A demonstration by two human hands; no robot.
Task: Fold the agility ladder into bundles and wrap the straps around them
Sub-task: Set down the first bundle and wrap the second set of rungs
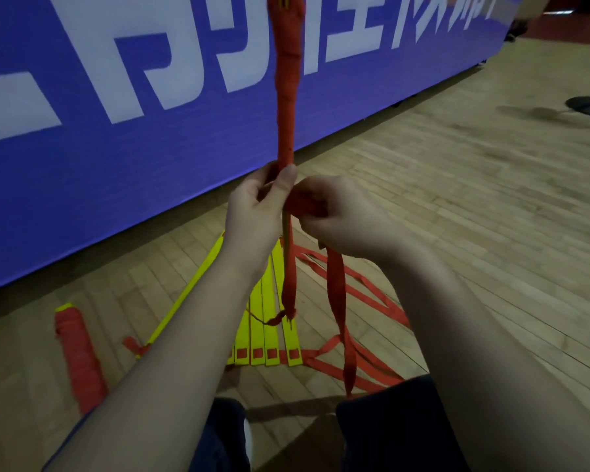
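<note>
Two hands meet at frame centre. An upright bundle [288,97], wrapped in red strap, is gripped near its lower end by the left hand [256,212]. A loose strap [336,294] is pinched in the right hand [341,212] and hangs toward 6 o'clock. Yellow rungs [266,321] lie on the floor [457,216] below; a finished bundle [77,356] lies at 8 o'clock.

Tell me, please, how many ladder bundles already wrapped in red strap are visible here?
2. One wrapped bundle stands upright, gripped by the left hand while the right hand works the strap. The other lies on the floor at the left. More may be out of view.
</note>
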